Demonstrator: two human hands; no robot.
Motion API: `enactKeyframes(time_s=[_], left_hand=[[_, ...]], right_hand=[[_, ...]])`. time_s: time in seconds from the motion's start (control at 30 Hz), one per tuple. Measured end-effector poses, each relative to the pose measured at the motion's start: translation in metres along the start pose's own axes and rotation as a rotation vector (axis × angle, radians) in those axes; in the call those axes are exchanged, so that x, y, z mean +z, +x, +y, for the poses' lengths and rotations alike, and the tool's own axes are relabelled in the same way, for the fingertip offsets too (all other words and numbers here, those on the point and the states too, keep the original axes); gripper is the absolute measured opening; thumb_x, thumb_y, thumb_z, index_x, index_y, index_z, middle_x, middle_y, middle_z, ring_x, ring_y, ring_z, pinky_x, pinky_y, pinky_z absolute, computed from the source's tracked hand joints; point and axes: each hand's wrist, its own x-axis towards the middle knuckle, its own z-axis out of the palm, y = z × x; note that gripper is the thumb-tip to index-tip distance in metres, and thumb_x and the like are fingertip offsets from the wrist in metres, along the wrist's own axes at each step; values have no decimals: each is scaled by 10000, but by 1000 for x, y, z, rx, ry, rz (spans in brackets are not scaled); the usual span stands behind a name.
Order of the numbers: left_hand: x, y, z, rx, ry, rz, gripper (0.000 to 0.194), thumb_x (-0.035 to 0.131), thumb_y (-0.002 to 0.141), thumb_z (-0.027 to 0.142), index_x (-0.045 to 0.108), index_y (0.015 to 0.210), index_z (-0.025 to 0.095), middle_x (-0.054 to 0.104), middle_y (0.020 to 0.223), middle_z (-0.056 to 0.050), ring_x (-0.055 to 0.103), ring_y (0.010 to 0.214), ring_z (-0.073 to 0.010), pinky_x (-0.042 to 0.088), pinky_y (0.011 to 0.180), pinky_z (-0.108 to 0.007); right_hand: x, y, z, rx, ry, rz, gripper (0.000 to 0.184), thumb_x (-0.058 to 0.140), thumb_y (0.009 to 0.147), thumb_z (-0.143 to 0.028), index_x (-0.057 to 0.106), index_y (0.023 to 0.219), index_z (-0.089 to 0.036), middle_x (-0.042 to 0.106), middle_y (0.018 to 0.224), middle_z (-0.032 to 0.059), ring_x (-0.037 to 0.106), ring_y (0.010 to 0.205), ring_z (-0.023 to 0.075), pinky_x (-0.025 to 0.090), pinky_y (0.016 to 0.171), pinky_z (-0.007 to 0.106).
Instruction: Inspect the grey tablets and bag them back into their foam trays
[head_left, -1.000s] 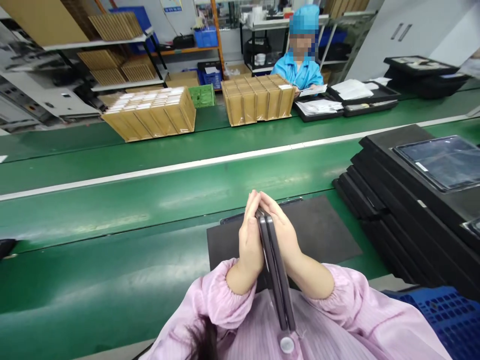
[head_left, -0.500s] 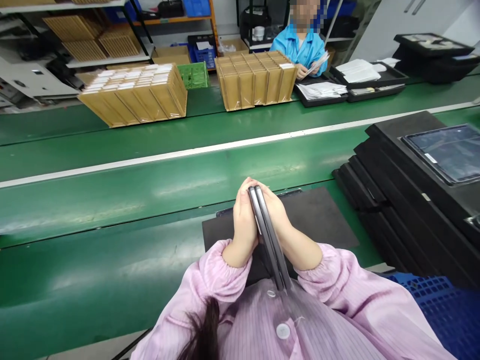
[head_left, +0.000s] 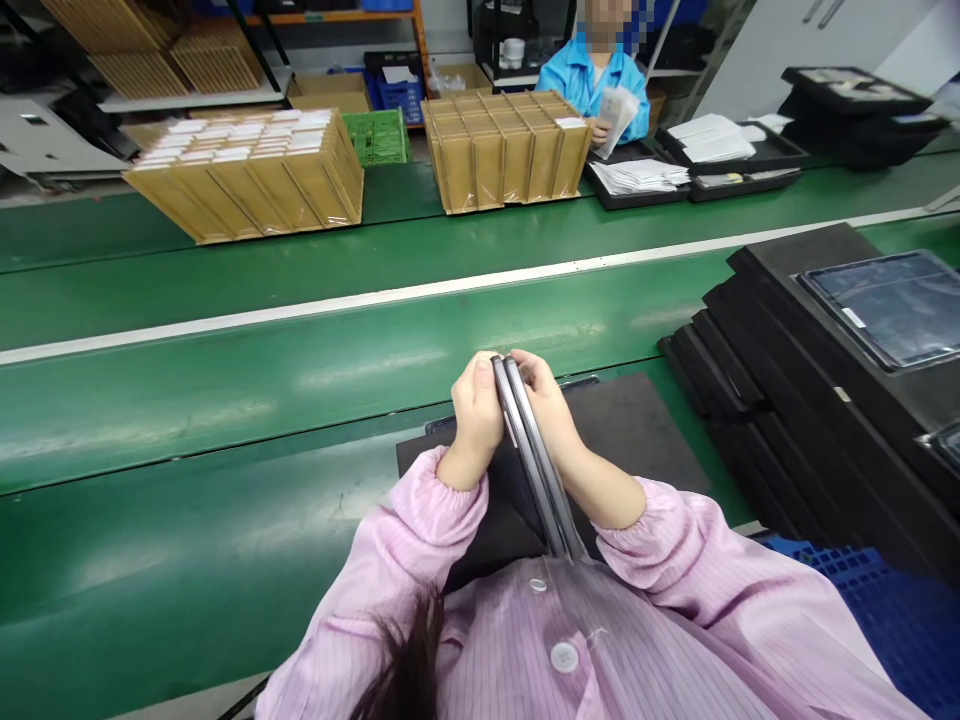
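Two thin dark tablets stand on edge in front of my chest, side by side and close together. My left hand grips the left tablet near its far end, fingers bent around the edge. On the other side, my right hand holds the right tablet, its fingers curled at the far corner. Below them lies a black foam sheet on the green bench. The edge of another flat dark device peeks out behind my left hand; most of it is hidden.
Black foam sheets are stacked at the right, with a tablet in clear wrap on top. Below them is a blue crate. Across the green bench stand two divided cardboard boxes, paper trays and a co-worker in blue.
My hands have drawn apart at the far end, the left one moving left and its fingers now curled around the edge. The co-worker's papers have tilted upright. The view has shifted slightly.
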Motion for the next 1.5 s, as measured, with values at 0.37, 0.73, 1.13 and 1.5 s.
enactKeyframes(time_s=[0.37, 0.73, 1.13, 1.5], left_hand=[[1, 19, -18, 131, 158, 127, 542, 290, 852, 671, 464, 614, 216, 449, 563, 25, 416, 544, -128, 352, 562, -261], [3, 16, -15, 171, 204, 133, 485, 304, 878, 597, 446, 615, 216, 458, 573, 23, 444, 567, -129, 359, 581, -256], [7, 9, -14, 248, 233, 106, 480, 279, 896, 572, 472, 645, 212, 464, 560, 24, 444, 536, -123, 364, 553, -245], [13, 15, -16, 227, 268, 109, 491, 290, 878, 591, 430, 598, 213, 459, 546, 28, 437, 529, -117, 354, 552, -241]], right_hand=[[-86, -4, -72, 180, -235, -488, 326, 763, 631, -458, 749, 769, -163, 710, 689, 46, 620, 571, 130, 485, 493, 232], [-80, -5, -88, 227, -605, -584, 224, 714, 678, -307, 773, 873, -215, 704, 690, 2, 569, 563, 114, 491, 460, 212], [-82, -12, -97, 436, -638, -676, 325, 727, 682, -342, 749, 974, -201, 705, 715, -6, 612, 619, 114, 517, 609, 238], [-83, -18, -92, 378, -590, -485, 303, 737, 632, -331, 761, 901, -194, 722, 778, 2, 593, 624, 114, 505, 586, 243]])
